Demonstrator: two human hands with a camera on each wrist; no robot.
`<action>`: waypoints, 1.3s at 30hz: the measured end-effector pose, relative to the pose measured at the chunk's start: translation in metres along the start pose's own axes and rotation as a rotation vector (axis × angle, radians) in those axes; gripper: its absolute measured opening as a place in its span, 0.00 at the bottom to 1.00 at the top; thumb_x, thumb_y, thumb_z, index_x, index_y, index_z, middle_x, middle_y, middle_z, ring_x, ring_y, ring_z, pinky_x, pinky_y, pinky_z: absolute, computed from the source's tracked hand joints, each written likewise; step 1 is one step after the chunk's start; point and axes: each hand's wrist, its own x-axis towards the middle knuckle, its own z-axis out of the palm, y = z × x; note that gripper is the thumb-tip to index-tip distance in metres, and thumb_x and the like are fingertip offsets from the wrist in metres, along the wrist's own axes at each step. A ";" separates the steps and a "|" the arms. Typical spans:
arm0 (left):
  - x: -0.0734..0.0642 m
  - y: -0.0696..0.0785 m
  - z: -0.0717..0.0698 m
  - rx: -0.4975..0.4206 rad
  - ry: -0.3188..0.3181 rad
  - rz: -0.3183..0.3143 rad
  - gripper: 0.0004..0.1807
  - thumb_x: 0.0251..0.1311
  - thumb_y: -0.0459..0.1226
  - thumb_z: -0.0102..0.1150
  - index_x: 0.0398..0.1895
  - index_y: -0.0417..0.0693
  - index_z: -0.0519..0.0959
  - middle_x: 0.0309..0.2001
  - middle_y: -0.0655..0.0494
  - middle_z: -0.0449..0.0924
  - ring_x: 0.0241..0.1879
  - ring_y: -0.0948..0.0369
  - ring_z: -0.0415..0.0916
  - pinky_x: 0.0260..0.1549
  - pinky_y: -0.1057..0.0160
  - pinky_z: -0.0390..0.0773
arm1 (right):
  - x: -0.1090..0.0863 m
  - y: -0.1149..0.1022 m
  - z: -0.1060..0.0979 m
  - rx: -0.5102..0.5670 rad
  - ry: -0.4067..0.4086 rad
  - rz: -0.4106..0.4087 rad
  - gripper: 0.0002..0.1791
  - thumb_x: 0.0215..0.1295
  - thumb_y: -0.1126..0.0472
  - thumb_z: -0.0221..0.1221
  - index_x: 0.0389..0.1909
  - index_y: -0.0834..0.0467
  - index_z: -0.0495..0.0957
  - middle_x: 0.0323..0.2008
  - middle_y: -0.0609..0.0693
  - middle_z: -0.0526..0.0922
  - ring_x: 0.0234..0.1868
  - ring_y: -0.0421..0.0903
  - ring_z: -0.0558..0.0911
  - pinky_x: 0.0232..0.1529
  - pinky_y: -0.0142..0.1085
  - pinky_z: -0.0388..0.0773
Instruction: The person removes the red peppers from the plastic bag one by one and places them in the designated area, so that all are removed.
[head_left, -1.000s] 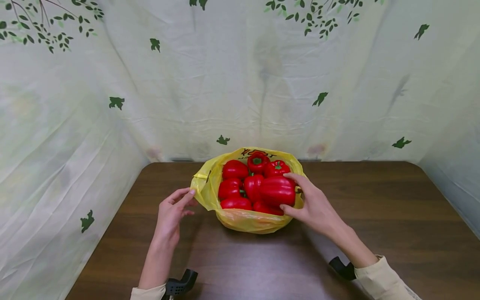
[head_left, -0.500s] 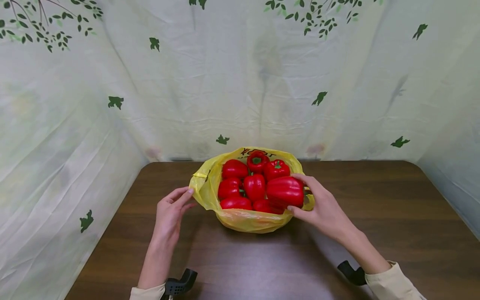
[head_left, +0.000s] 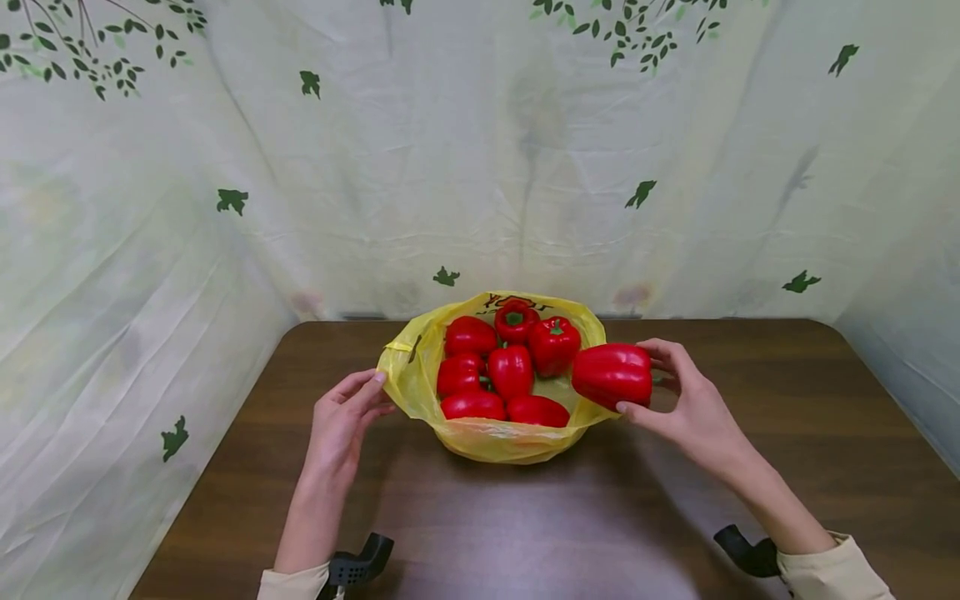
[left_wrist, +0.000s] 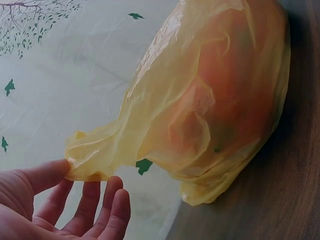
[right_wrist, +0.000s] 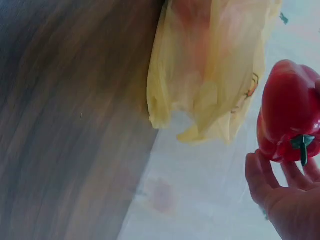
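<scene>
Gripping the red pepper [head_left: 612,376] with my right hand [head_left: 693,408] curled round its sides (waxy, firm, light). My left hand [head_left: 341,425] rests spread against the flimsy yellow bag [head_left: 408,375].

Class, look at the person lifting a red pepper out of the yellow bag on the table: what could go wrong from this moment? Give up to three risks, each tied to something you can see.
1. The right hand holds the lifted pepper by fingertips only; the glossy skin might slip.
2. The left hand merely touches the yellow bag rim, so the bag could slump or shift.
3. The remaining peppers are piled loosely and might roll out.
</scene>
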 end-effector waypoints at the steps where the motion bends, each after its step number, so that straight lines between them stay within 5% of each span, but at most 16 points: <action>1: 0.000 0.000 0.000 -0.004 0.000 -0.001 0.10 0.60 0.40 0.68 0.41 0.44 0.84 0.39 0.53 0.83 0.37 0.57 0.82 0.44 0.60 0.81 | 0.000 0.001 -0.003 0.007 0.003 0.011 0.43 0.51 0.59 0.75 0.66 0.53 0.63 0.59 0.49 0.72 0.57 0.49 0.72 0.47 0.27 0.76; 7: 0.001 0.000 0.000 -0.014 0.002 0.003 0.09 0.61 0.39 0.68 0.40 0.45 0.84 0.38 0.53 0.83 0.36 0.57 0.82 0.44 0.60 0.81 | 0.000 0.006 -0.024 0.013 0.022 0.070 0.40 0.56 0.58 0.71 0.68 0.49 0.63 0.60 0.49 0.73 0.56 0.47 0.72 0.46 0.29 0.77; 12: 0.001 0.000 -0.002 -0.002 0.010 0.007 0.12 0.60 0.41 0.68 0.42 0.44 0.83 0.40 0.53 0.84 0.37 0.57 0.82 0.44 0.61 0.81 | 0.006 0.014 -0.039 -0.024 0.003 0.100 0.39 0.59 0.55 0.70 0.69 0.50 0.62 0.61 0.56 0.71 0.54 0.56 0.74 0.38 0.30 0.79; 18: 0.000 0.000 -0.002 0.000 0.020 -0.006 0.14 0.60 0.42 0.68 0.44 0.43 0.83 0.42 0.53 0.83 0.38 0.57 0.82 0.46 0.59 0.80 | 0.022 0.025 -0.049 -0.113 -0.021 0.078 0.40 0.59 0.53 0.70 0.70 0.53 0.62 0.61 0.59 0.70 0.52 0.59 0.75 0.35 0.32 0.80; 26: 0.000 0.000 -0.002 -0.001 0.020 0.004 0.12 0.60 0.41 0.68 0.42 0.44 0.83 0.39 0.53 0.84 0.37 0.57 0.83 0.43 0.60 0.81 | 0.040 0.038 -0.052 -0.141 -0.041 0.144 0.44 0.56 0.50 0.72 0.65 0.62 0.59 0.59 0.64 0.69 0.52 0.63 0.74 0.41 0.55 0.81; 39: -0.001 0.000 -0.002 0.024 0.031 -0.007 0.12 0.60 0.42 0.68 0.42 0.44 0.84 0.40 0.54 0.84 0.37 0.57 0.82 0.42 0.61 0.82 | 0.063 0.071 -0.042 -0.234 -0.066 0.109 0.40 0.54 0.51 0.73 0.62 0.63 0.66 0.57 0.63 0.71 0.55 0.63 0.71 0.45 0.59 0.78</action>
